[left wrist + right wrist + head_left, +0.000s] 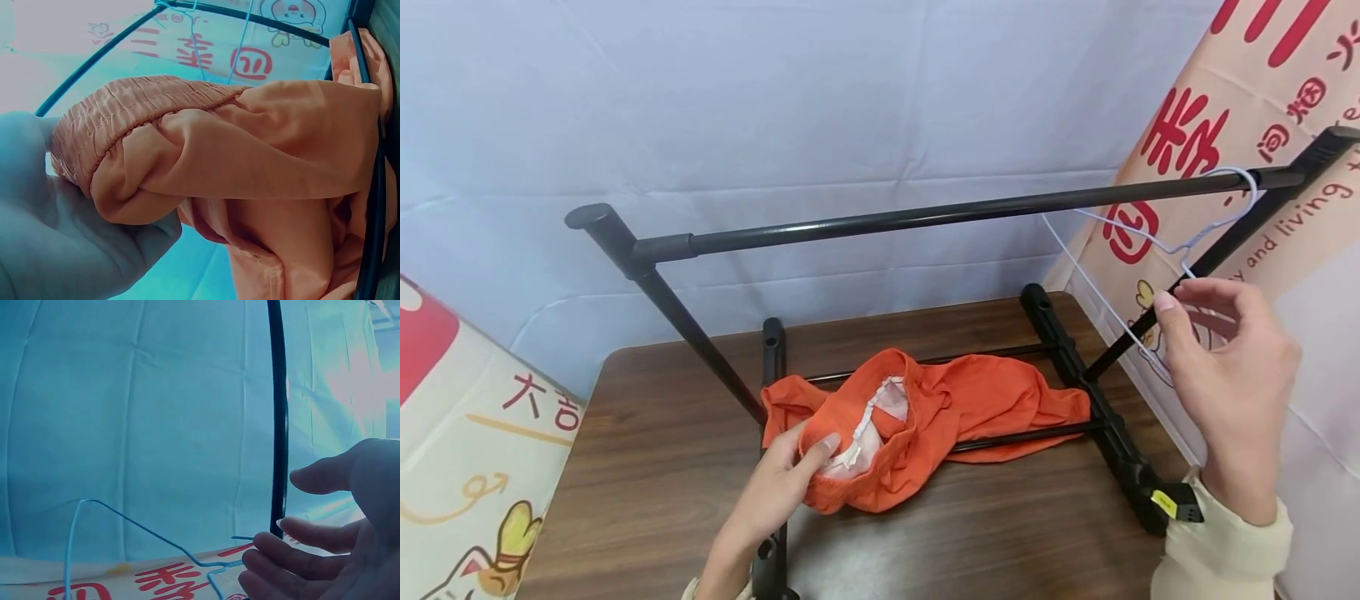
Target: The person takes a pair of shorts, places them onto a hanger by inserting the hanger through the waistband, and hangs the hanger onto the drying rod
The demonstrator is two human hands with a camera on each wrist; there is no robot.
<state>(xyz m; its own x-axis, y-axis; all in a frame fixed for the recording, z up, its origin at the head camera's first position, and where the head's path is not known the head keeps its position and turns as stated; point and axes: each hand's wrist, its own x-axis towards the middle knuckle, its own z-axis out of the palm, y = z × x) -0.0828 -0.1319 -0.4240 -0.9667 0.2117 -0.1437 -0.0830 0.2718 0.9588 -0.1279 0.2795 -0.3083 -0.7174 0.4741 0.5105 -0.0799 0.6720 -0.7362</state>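
Pinching orange garment (992,396) in left hand (778,483). Holding right hand (1236,375) loosely spread beside hanger (1187,247), with rack rail (895,221) beyond both. Showing white lining (867,450) to head view alone.

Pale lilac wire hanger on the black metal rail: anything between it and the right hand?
Nothing visible. The bare right hand is right beside the hanger; the rack's black tubular upright passes behind the hand, not between. Can't tell whether the fingers touch the wire.
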